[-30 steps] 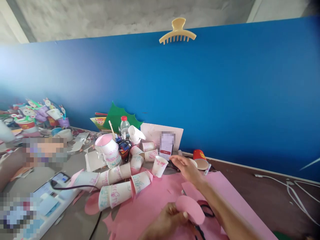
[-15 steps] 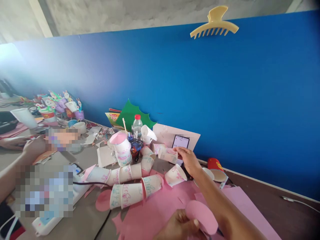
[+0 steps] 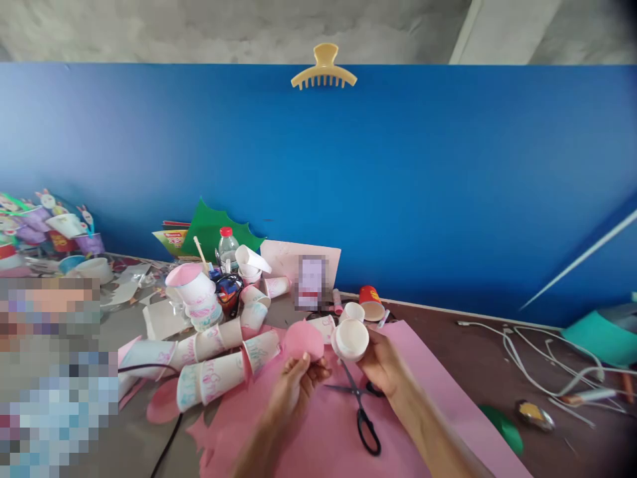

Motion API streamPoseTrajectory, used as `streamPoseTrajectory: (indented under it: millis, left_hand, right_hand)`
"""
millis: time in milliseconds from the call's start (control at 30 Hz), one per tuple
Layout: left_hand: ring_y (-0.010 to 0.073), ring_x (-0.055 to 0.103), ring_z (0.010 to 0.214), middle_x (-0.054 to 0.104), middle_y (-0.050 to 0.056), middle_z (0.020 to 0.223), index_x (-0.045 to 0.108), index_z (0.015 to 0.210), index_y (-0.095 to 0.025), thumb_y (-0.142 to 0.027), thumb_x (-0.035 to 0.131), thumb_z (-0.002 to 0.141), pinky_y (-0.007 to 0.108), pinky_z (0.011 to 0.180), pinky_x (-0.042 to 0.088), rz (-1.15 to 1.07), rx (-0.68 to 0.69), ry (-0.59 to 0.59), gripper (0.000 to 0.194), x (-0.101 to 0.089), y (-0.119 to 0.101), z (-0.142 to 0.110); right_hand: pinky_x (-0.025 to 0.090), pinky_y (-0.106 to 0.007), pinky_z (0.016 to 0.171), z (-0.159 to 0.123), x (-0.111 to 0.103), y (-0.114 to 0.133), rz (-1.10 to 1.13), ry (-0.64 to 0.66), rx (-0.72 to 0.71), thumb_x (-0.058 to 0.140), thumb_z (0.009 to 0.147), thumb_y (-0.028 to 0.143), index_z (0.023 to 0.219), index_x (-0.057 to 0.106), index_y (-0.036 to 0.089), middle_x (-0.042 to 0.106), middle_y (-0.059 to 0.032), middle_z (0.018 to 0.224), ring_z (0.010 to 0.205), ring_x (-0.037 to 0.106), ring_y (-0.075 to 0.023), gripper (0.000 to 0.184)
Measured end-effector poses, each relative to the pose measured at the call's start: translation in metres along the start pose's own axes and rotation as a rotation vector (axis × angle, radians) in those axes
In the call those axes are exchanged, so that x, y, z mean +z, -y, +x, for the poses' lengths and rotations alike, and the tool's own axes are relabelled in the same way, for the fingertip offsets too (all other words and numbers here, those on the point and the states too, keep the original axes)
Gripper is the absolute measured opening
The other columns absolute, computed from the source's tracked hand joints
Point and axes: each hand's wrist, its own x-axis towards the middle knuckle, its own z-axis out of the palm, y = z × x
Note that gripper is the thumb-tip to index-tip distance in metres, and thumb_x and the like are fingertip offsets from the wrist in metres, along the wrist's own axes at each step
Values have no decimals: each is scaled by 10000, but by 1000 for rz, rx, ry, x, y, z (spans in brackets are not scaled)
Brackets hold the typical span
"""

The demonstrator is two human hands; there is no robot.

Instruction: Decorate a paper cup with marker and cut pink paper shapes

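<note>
Pink disc (image 3: 304, 340): thin, flat, roundish paper, held up over the middle of the pink sheet (image 3: 403, 431) on the desk (image 3: 448, 352).
Left hand (image 3: 296, 382): closed to a pinch, thumb and fingertips gripping the disc's lower edge.
White cup (image 3: 352, 340): plain paper, one round rimmed end turned toward the camera, just beside the disc.
Right hand (image 3: 382, 366): curled partway around the cup's right side, holding it.
Scissors (image 3: 357, 393): black handles, blades spread apart, lying on the sheet below the cup.
Patterned cups (image 3: 223, 377): tapered paper with pink and green scrawls, lying in rows left of the sheet.
Far desk edge: smooth blue board (image 3: 448, 186), red cup (image 3: 369, 302) on its side.
Right desk edge: tangled white cables (image 3: 597, 369).
</note>
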Motion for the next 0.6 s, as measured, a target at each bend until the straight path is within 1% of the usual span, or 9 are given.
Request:
streamPoseTrajectory:
  millis: [100, 200, 333, 400, 467, 600]
  left_hand:
    - [154, 664, 636, 719, 62, 742, 666, 720, -122, -318, 813, 649, 311, 738, 526, -36, 33, -34, 255, 1, -8, 1]
    - [176, 684, 691, 730, 61, 738, 670, 738, -128, -296, 827, 629, 316, 762, 525, -41, 32, -57, 255, 2, -9, 1]
    - [244, 692, 861, 749, 98, 831, 676, 726, -135, -312, 800, 663, 369, 834, 511, -24, 9, 12, 224, 5, -6, -1]
    - [262, 688, 896, 752, 105, 843, 688, 734, -134, -333, 796, 665, 378, 854, 503, 14, 20, 32, 238, 6, -6, -2]
    - [266, 690, 889, 751, 109, 816, 699, 748, -123, -355, 798, 657, 366, 847, 502, 69, 40, 24, 268, 6, -7, -3]
    - [250, 695, 790, 746, 122, 782, 707, 769, -100, -403, 799, 635, 329, 745, 513, 163, 22, -57, 344, 5, -8, -4]
  right_hand:
    - [547, -261, 561, -13, -8, -16, -16, 1, 40, 635, 650, 132, 717, 561, 194, 681, 17, 616, 581, 654, -164, 117]
    - [544, -299, 578, -25, -9, -29, -69, 48, 67, 647, 661, 233, 698, 564, 201, 686, -12, 626, 649, 674, -217, 96]
    - [532, -327, 558, -39, -5, -39, -177, 122, 63, 661, 666, 393, 653, 576, 215, 691, -45, 637, 699, 675, -265, 197]
    - [526, -328, 551, -45, -4, -42, -233, 140, 40, 650, 672, 432, 639, 575, 220, 689, -49, 636, 699, 671, -266, 227]
    - [524, -325, 559, -50, -5, -45, -290, 147, 9, 635, 677, 439, 645, 574, 216, 690, -55, 651, 697, 669, -258, 233]
    - [526, -325, 570, -56, -9, -54, -433, 140, -63, 585, 677, 397, 722, 587, 202, 666, -39, 641, 630, 656, -227, 200]
